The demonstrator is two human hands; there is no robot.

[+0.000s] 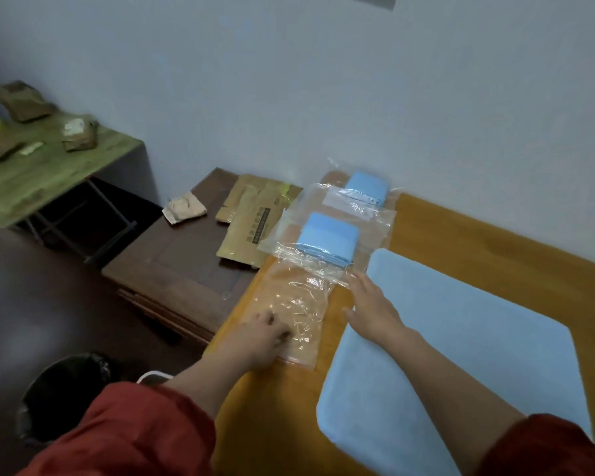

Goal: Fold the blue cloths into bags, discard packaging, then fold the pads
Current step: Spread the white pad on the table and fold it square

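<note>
Left hand [265,333] grips the empty clear bag [294,300] at centre frame, fingers curled. Right hand [371,307] lies flat, fingers straight, at the pale pad [461,338] edge. Near blue cloth [327,240] and far blue cloth [366,187] sit bagged just above.

Setting: domestic room, likely a bedroom or spare room. I stand at an orange-covered worktop [478,242] against a bare pale wall [323,80]. Dark wooden cabinet [172,269] left, green folding table [49,176] far left, black-lined bin [49,400] on dark floor.

Green table [49,180], dark wooden cabinet [172,269]
</note>
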